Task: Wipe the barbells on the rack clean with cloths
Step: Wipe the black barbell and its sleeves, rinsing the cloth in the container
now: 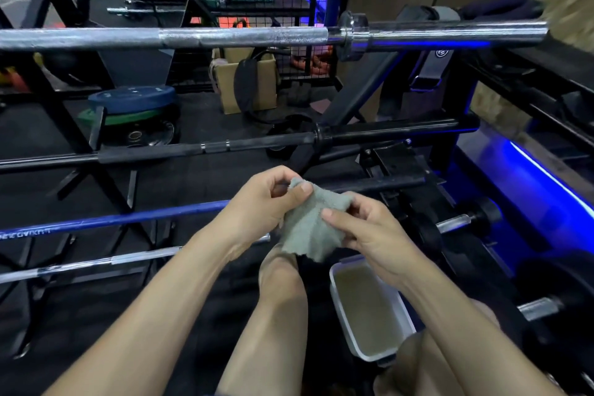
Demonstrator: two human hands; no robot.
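Fingers: both hands, left (257,202) and right (363,231), pinch grey cloth (305,228) near blue bar (128,219) | Risk: bunched cloth could wipe poorly or drop into tub (369,309)

A gym: barbells (180,37) on a rack (398,170), stacked weight plates (131,103).

Cloth (308,228): grey-green, soft, napped, matt, ragged lower hem; pinched between left hand (266,202) and right hand (363,231). Top barbell (244,37): bare metal, dull and speckled on shaft, polished glossy on sleeve. Black barbell (273,140): matt dark coating, bright metal rings. Blue barbell (122,219): glossy blue finish. Lowest bar (96,264): shiny chrome. Tub (369,309): smooth white plastic, cloudy liquid inside. Floor (199,125): matt black. Box (247,80): brown cardboard. Rack (418,177): black painted metal.
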